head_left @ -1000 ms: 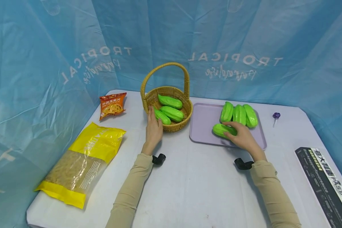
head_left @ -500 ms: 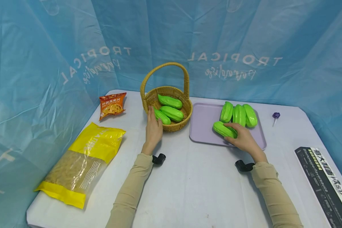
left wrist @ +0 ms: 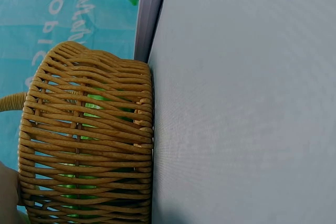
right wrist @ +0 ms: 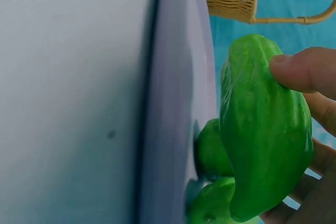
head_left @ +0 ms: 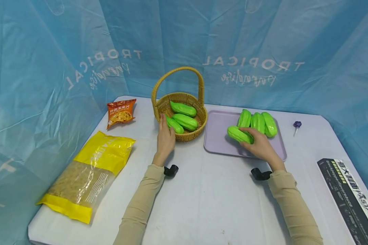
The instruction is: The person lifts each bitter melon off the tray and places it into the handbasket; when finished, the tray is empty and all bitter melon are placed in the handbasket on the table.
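Your right hand (head_left: 259, 144) grips one green gourd (head_left: 236, 133) near its end, thumb on one side and fingers round the other, spread only as wide as the gourd is thick. Your left hand (head_left: 165, 141) has nothing in its grasp: fingers straight, laid against the near left side of the wicker basket (head_left: 187, 136); your left wrist view catches just a bit of it at the rim. Held gourd is over the front part of the tray (head_left: 219, 129), looks raised off it in the right wrist view, and is well apart from your left hand, with the basket between.

Large to small: blue curtain (head_left: 184, 34) behind, mirrored TROPICAL print. White table (head_left: 202, 197) under everything. Yellow pasta-type bag, clear-windowed (head_left: 92, 170), flat at your left, beside your left forearm. Purple tray sits just right of the basket. Basket stands upright, tall handle up. Black-and-white PASTA box (head_left: 346, 197) at far right, outside your right arm, cut off by the frame edge. Three gourds inside the basket (head_left: 185, 121), one partly behind your left fingers. Three more on the tray (head_left: 258, 122), side by side at the back right, just beyond your right hand. Orange snack packet (head_left: 121, 112) back left, left of the basket. Purple lollipop (head_left: 297, 124), smallest, right of the tray, not touching it.
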`<state>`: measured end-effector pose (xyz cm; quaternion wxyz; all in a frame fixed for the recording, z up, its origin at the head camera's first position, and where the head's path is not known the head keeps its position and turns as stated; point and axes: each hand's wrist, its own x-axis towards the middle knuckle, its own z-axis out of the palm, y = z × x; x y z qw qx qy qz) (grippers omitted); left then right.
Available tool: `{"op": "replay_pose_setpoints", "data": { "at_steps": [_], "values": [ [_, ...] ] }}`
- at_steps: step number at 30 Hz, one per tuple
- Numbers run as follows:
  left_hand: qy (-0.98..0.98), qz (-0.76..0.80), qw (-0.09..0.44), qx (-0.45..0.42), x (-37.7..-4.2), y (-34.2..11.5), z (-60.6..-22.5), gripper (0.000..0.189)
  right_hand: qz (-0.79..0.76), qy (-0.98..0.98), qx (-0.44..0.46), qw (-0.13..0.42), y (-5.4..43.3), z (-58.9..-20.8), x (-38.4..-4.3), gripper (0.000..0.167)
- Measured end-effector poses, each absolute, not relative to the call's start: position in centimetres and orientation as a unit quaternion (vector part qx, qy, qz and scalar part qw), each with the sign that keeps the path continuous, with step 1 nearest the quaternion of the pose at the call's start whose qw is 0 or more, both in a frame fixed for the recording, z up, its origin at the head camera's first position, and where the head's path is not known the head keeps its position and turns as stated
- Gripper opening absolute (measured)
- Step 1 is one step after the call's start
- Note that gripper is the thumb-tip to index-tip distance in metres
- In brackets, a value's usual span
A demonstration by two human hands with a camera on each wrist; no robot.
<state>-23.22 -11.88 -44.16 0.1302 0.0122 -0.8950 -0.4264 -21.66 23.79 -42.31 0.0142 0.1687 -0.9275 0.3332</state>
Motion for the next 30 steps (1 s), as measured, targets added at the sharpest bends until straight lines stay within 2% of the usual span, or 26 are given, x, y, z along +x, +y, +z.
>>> {"op": "replay_pose_setpoints", "data": {
  "at_steps": [30],
  "values": [
    [-0.894,-0.426,0.137,0.013,-23.3,-11.8,-44.3,0.061,0.431,-0.888,0.160,-0.005,15.5,-36.9,-27.5,0.053]
  ]
}}
